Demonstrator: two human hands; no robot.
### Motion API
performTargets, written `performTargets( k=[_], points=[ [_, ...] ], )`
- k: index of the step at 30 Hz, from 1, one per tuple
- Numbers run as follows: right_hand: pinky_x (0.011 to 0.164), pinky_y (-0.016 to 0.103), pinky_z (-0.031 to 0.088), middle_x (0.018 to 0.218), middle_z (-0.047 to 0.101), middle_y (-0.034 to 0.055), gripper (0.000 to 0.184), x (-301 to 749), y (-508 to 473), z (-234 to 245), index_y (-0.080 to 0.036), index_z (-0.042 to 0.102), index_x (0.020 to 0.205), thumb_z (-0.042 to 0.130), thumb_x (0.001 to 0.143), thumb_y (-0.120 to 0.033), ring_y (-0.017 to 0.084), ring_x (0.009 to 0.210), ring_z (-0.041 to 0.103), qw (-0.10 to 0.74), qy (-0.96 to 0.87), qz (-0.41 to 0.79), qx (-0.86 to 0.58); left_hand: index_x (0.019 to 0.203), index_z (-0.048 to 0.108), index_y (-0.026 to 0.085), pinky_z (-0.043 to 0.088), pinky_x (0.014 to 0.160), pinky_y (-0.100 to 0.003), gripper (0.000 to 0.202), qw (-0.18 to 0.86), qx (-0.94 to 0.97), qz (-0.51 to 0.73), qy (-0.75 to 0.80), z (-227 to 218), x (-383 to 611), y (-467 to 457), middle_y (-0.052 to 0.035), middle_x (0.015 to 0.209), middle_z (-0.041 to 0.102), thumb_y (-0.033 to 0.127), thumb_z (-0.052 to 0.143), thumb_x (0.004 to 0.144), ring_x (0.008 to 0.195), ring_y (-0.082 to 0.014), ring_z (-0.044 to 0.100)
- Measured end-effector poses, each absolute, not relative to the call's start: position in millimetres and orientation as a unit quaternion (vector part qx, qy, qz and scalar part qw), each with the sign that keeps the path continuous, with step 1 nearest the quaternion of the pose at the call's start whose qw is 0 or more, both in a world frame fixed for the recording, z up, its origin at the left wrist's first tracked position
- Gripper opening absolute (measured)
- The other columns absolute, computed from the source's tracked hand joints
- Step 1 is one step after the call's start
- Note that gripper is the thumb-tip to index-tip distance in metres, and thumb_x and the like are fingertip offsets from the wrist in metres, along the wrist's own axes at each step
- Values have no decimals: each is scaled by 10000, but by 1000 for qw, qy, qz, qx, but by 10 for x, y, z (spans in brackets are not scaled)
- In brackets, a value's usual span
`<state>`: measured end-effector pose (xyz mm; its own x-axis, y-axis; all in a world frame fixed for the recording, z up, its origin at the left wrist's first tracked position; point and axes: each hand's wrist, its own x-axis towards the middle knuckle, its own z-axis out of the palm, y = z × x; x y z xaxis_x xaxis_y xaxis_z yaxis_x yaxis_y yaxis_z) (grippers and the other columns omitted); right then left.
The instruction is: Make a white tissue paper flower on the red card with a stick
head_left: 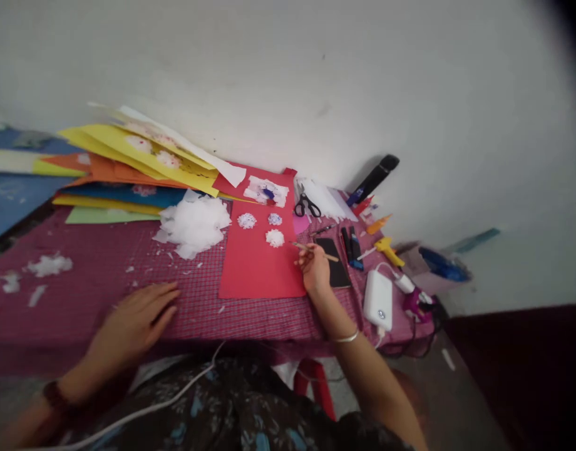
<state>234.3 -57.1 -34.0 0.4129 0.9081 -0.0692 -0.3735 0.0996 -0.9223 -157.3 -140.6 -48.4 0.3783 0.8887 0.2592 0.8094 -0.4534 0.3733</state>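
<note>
My right hand (315,270) is closed around a thin paintbrush (323,254), beside the right edge of a red paper sheet (260,272). The brush tip points left, toward a white fluffy flower shape (275,238) on the sheet. Two more such shapes lie above it, a speckled one (246,220) and a purple-tinted one (275,219). Behind them is a white piece with blue and red paint (267,191). My left hand (140,313) rests flat on the checked tablecloth (198,319) near the front edge, fingers out and holding nothing.
A heap of white cotton or tissue pieces (194,222) sits left of the red sheet. Coloured papers (128,156) are stacked at the back left. Scissors (307,203), a black notebook (337,270), a yellow glue gun (389,250) and a white power bank (378,300) lie on the right.
</note>
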Motion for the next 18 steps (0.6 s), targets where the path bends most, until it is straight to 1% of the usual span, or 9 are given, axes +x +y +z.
performTargets(
  k=[2, 3, 4, 6, 8, 12, 14, 15, 18],
  points=[
    [557, 250, 516, 631, 592, -49, 219, 2352, -652, -369, -220, 533, 859, 537, 838, -438, 84, 474, 507, 674, -284, 487, -477, 1020, 663, 361, 446, 1050, -519, 208, 77, 779, 266, 562, -601, -1534, -1486, 104, 1175, 698, 363, 518, 870, 1114, -275, 632],
    [597, 263, 527, 646, 592, -47, 218, 2360, -683, -381, -221, 535, 863, 529, 841, -437, 87, 498, 522, 669, -286, 497, -473, 1009, 649, 382, 426, 1066, -537, 201, 76, 762, 289, 575, -635, -1517, -1513, 150, 1154, 690, 384, 521, 854, 1119, -275, 618],
    [626, 270, 531, 657, 591, -46, 212, 2370, -707, -389, -222, 536, 864, 529, 841, -433, 87, 513, 529, 665, -286, 506, -469, 1010, 642, 376, 411, 1075, -543, 215, 79, 750, 303, 582, -654, -1505, -1529, 148, 1149, 687, 415, 547, 821, 1118, -285, 608],
    [650, 274, 527, 660, 583, -50, 206, 2389, -737, -386, -223, 537, 862, 528, 840, -428, 85, 522, 532, 657, -281, 526, -461, 955, 647, 340, 420, 1055, -517, 237, 69, 735, 329, 589, -656, -1494, -1530, 80, 1072, 712, 468, 560, 777, 1048, -297, 623],
    [647, 273, 521, 651, 572, -56, 202, 2407, -752, -367, -225, 535, 855, 533, 836, -426, 81, 513, 524, 650, -270, 548, -453, 916, 643, 310, 440, 1019, -488, 241, 54, 740, 317, 591, -634, -1497, -1504, 16, 1011, 717, 480, 549, 773, 1007, -295, 628],
    [577, 254, 491, 624, 557, -62, 180, 2437, -769, -340, -226, 546, 843, 558, 829, -405, 79, 486, 500, 635, -253, 586, -434, 937, 626, 256, 460, 1008, -456, 258, 48, 756, 275, 592, -576, -1520, -1466, -10, 1028, 693, 464, 531, 818, 1047, -254, 609],
    [527, 232, 461, 610, 555, -61, 161, 2447, -767, -348, -220, 564, 833, 570, 828, -380, 76, 471, 484, 630, -248, 597, -430, 887, 635, 242, 475, 995, -439, 253, 75, 744, 291, 597, -527, -1542, -1474, -17, 1011, 695, 470, 546, 825, 1024, -246, 620],
    [510, 226, 451, 601, 555, -60, 155, 2452, -760, -358, -215, 574, 826, 576, 827, -369, 76, 464, 478, 628, -246, 600, -430, 825, 636, 241, 491, 968, -431, 253, 94, 726, 314, 604, -496, -1560, -1484, -22, 969, 699, 477, 544, 831, 977, -247, 635],
    [478, 221, 440, 557, 544, -60, 152, 2473, -722, -401, -207, 588, 793, 595, 825, -355, 79, 436, 456, 630, -243, 593, -440, 797, 643, 251, 522, 920, -398, 263, 206, 653, 359, 635, -392, -1652, -1510, -16, 955, 708, 477, 534, 875, 927, -239, 660]
  ],
)
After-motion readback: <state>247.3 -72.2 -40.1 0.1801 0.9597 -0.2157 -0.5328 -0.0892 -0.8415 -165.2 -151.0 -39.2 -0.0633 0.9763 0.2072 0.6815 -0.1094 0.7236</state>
